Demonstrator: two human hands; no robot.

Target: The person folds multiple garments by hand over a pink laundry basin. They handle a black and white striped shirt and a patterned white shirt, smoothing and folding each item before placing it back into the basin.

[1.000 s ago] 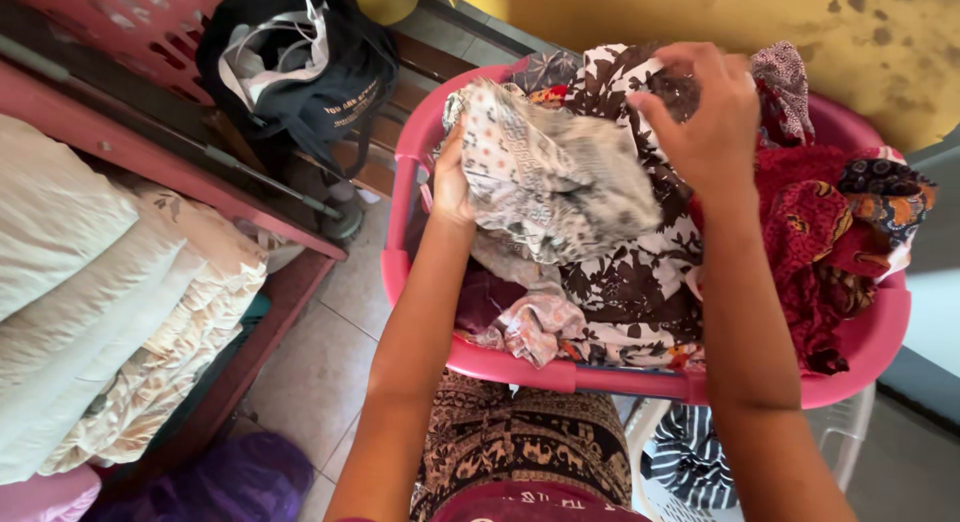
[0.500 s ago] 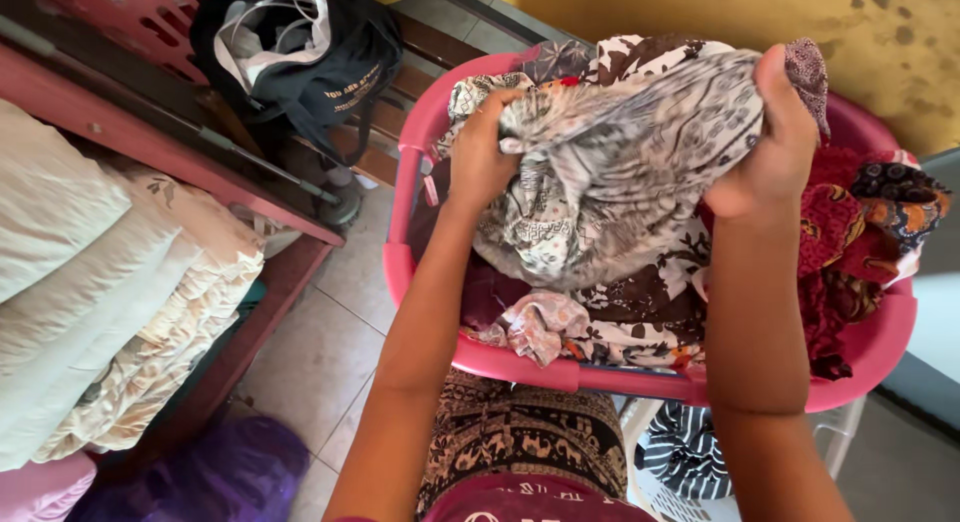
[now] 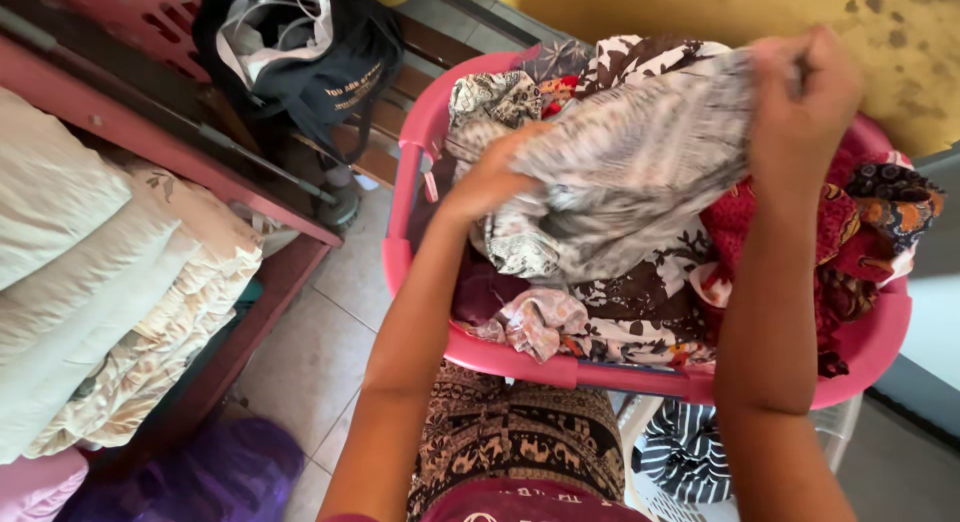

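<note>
Grey patterned cloth (image 3: 630, 172) now stretched wider over pink basket (image 3: 420, 132), both hands' fingers clamped on it.

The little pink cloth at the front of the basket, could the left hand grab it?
Probably yes. The pink cloth lies on top, uncovered, just below the left hand; but that hand is gripping the grey patterned cloth.

A home — pink laundry basket (image 3: 640, 367) of clothes, stacked pillows (image 3: 90, 282), tiled floor (image 3: 320, 352).
</note>
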